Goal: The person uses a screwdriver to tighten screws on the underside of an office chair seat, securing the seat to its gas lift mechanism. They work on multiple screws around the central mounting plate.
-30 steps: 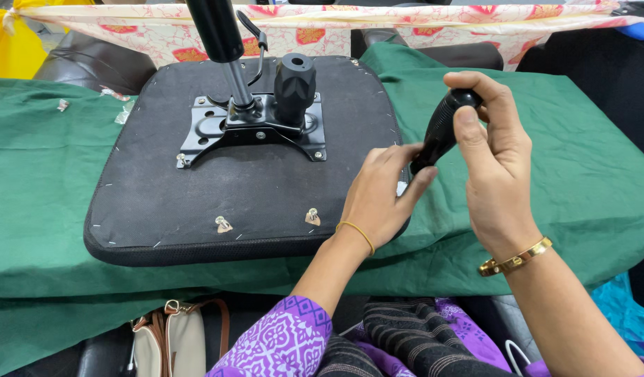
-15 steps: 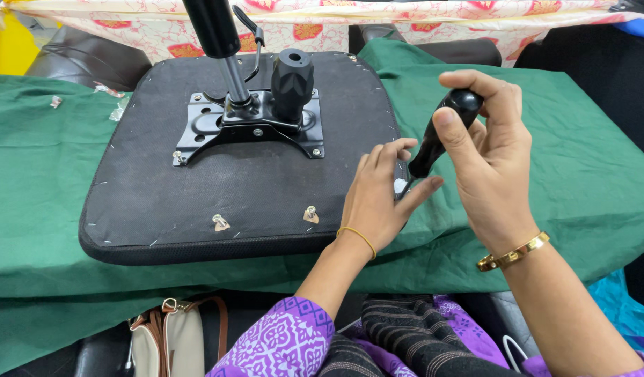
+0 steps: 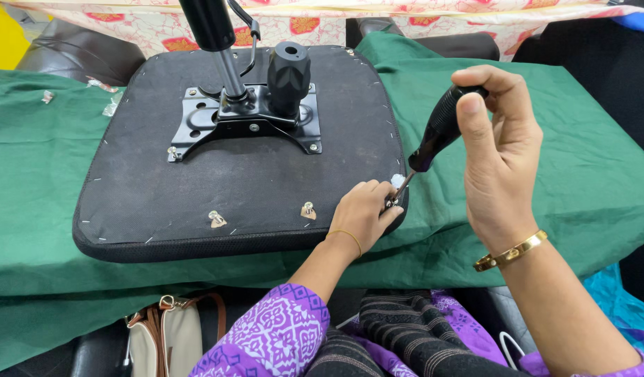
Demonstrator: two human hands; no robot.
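Observation:
An upturned black chair seat (image 3: 147, 188) lies on a green cloth, with a black metal mechanism plate (image 3: 252, 119), a gas cylinder (image 3: 214, 35) and a knob (image 3: 288, 73) bolted on top. My right hand (image 3: 500, 153) grips the black handle of a screwdriver (image 3: 441, 129), tilted with its tip at the seat's near right corner. My left hand (image 3: 364, 213) rests on that corner, fingertips pinched at the screwdriver tip where a small white piece shows. Two screws (image 3: 216, 219) stand along the seat's near edge.
The green cloth (image 3: 587, 181) covers the table. A floral cloth (image 3: 406, 17) lies behind it, with dark chair parts at the back left. A tan and white handbag (image 3: 168, 335) sits below the near table edge. Small wrapped bits (image 3: 105, 91) lie at the far left.
My right hand has tilted the screwdriver more upright and brought its tip down to the seat's right corner. My left hand has closed its fingers around the tip.

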